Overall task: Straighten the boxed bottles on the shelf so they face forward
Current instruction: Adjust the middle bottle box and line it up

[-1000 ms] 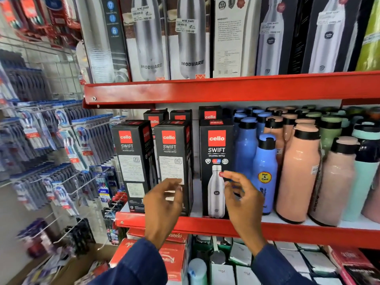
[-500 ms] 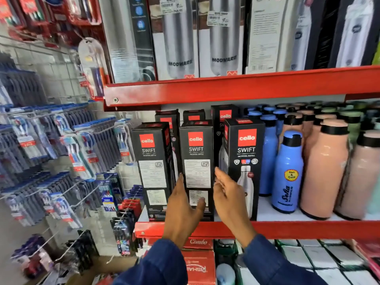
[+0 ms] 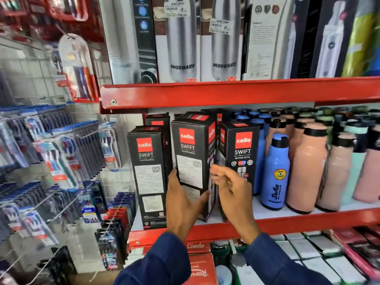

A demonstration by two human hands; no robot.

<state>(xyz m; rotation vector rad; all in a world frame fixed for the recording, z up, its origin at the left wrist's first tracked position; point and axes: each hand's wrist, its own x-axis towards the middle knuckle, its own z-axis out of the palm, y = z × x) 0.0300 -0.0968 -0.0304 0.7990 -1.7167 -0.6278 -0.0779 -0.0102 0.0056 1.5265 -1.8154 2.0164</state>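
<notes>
Three black boxes stand in front on the red shelf [image 3: 308,220], long axes about vertical. The middle box [image 3: 192,159] is lifted and tilted, its top leaning right toward the right box [image 3: 242,159], and its printed back panel faces forward. The left hand [image 3: 183,204] grips its lower part. The right hand [image 3: 230,190] hovers half open at its right edge. If the turn is too wide, its corner could knock the right box or the left box [image 3: 149,171].
</notes>
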